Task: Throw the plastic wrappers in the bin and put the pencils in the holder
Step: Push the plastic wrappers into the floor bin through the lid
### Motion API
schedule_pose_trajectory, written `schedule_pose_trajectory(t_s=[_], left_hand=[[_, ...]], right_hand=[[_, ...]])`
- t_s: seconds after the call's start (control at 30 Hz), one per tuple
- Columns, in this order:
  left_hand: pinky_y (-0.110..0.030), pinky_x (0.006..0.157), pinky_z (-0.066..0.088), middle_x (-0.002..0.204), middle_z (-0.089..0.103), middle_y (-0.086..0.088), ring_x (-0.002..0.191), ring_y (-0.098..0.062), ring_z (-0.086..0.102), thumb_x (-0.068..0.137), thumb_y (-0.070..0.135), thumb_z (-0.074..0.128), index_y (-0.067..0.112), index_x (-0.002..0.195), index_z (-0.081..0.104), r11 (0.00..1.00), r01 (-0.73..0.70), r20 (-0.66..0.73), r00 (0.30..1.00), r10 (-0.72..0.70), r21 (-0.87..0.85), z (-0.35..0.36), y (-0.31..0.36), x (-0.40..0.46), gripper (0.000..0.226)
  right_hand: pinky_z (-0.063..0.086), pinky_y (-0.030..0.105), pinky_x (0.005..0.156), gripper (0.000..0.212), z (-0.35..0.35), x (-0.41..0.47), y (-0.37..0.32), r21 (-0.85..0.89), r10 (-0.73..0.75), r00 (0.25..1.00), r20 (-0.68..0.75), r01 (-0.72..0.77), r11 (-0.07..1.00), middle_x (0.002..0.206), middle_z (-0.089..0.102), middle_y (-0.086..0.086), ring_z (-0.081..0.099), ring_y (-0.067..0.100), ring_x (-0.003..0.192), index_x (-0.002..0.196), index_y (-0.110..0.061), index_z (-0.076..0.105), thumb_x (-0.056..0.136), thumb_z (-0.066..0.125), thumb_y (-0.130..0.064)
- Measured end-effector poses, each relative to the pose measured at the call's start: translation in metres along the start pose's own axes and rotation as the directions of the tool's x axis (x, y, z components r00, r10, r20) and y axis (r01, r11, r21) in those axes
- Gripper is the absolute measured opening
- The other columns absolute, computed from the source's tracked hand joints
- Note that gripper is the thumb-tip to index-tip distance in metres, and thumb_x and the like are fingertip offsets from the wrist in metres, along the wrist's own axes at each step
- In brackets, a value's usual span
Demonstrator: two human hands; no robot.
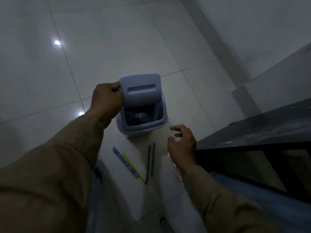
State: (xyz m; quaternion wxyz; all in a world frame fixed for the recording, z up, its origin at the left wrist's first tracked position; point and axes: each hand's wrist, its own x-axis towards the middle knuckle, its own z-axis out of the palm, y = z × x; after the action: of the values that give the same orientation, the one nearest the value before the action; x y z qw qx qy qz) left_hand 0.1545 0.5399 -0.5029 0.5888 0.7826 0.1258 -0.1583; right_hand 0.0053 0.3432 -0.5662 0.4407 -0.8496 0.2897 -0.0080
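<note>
A small lilac bin [144, 127] stands on the white tiled floor. My left hand [105, 100] grips the edge of its swing lid [143, 89] and holds it tipped up, so the opening shows a dark liner with plastic inside. My right hand [182, 147] hovers just right of the bin, fingers apart, holding nothing I can make out. Below its wrist lies a clear plastic wrapper [177, 172]. Several pencils lie on the floor below the bin: blue and yellow ones [127, 163] on the left, two dark blue ones [151, 160] on the right. No holder is in view.
A dark table or shelf [260, 132] fills the right side, close to my right hand. A grey skirting strip and wall [235, 39] run along the upper right. Blue cloth [252, 195] shows under my right sleeve.
</note>
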Motion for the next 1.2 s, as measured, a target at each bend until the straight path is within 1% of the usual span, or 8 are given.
schedule_pose_trajectory(t_s=[0.1,0.2,0.37,0.53,0.77,0.83,1.1,1.2], left_hand=[[-0.034,0.083,0.055,0.11,0.066,0.004,0.094,-0.015,0.063,0.091,0.007,0.055,0.015,0.124,0.065,1.0,-0.015,-0.007,1.0,0.015,0.013,0.003,-0.003,0.002,0.035],[-0.04,0.091,0.055,0.119,0.069,-0.004,0.105,-0.024,0.064,0.088,0.006,0.059,0.014,0.126,0.063,1.0,-0.007,-0.015,1.0,0.008,0.023,0.006,-0.007,0.008,0.04],[-0.045,0.089,0.056,0.124,0.068,-0.003,0.107,-0.025,0.065,0.083,0.009,0.065,0.02,0.127,0.062,0.999,0.016,-0.017,1.0,-0.015,0.051,0.002,-0.017,0.019,0.046],[-0.044,0.079,0.059,0.121,0.069,-0.001,0.094,-0.024,0.069,0.082,0.014,0.066,0.028,0.126,0.061,0.999,0.028,-0.016,0.999,-0.028,0.037,-0.002,-0.018,0.02,0.047],[-0.046,0.087,0.057,0.119,0.069,0.0,0.098,-0.025,0.068,0.085,0.007,0.064,0.022,0.127,0.063,0.999,0.005,0.016,1.0,-0.006,0.037,0.005,-0.011,0.011,0.044],[-0.04,0.078,0.059,0.119,0.068,0.001,0.09,-0.023,0.068,0.087,0.008,0.064,0.021,0.129,0.061,0.999,0.006,0.011,1.0,-0.006,0.033,0.006,-0.009,0.01,0.044],[-0.042,0.096,0.053,0.131,0.064,-0.004,0.112,-0.021,0.061,0.089,0.007,0.062,0.018,0.132,0.058,0.999,-0.02,0.006,1.0,0.02,0.049,0.009,-0.006,0.005,0.044],[-0.041,0.09,0.055,0.131,0.064,-0.003,0.106,-0.021,0.063,0.09,0.007,0.061,0.019,0.132,0.058,0.998,-0.023,-0.001,1.0,0.023,0.057,0.008,-0.006,0.006,0.044]], right_hand=[[0.059,0.047,0.084,0.026,-0.007,-0.009,0.053,0.023,0.341,0.938,0.063,-0.343,0.939,0.108,0.065,0.005,0.065,0.024,0.092,0.09,-0.034,0.058,0.083,0.062,-0.009],[0.058,0.04,0.081,0.023,-0.008,-0.014,0.098,-0.032,0.471,0.879,0.076,-0.47,0.882,0.106,0.065,0.007,0.064,0.025,0.089,0.092,-0.026,0.058,0.081,0.063,-0.006],[0.053,0.032,0.086,0.027,0.001,-0.01,0.135,-0.123,0.517,0.852,0.086,-0.505,0.854,0.092,0.061,-0.009,0.061,0.016,0.087,0.094,-0.029,0.057,0.076,0.066,-0.011],[0.053,0.04,0.095,0.037,0.02,0.001,0.132,-0.14,0.545,0.833,0.092,-0.531,0.836,0.116,0.063,0.001,0.062,0.02,0.1,0.116,-0.025,0.058,0.08,0.066,-0.018],[0.046,0.036,0.105,0.06,0.042,0.014,0.127,-0.233,0.531,0.843,0.086,-0.501,0.834,0.14,0.057,0.01,0.056,0.03,0.125,0.143,-0.016,0.046,0.088,0.066,-0.024],[0.042,0.031,0.105,0.06,0.046,0.016,0.129,-0.265,0.529,0.844,0.092,-0.491,0.83,0.142,0.055,0.012,0.053,0.03,0.127,0.144,-0.013,0.044,0.089,0.066,-0.02],[0.038,0.042,0.111,0.057,0.056,0.019,0.136,-0.39,0.551,0.832,0.066,-0.487,0.782,0.15,0.043,0.015,0.046,0.032,0.133,0.148,-0.013,0.032,0.096,0.055,-0.019],[0.047,0.039,0.095,0.046,0.055,0.02,0.136,-0.448,0.476,0.878,0.047,-0.407,0.796,0.13,0.059,0.021,0.058,0.035,0.113,0.135,-0.008,0.044,0.091,0.054,-0.013]])
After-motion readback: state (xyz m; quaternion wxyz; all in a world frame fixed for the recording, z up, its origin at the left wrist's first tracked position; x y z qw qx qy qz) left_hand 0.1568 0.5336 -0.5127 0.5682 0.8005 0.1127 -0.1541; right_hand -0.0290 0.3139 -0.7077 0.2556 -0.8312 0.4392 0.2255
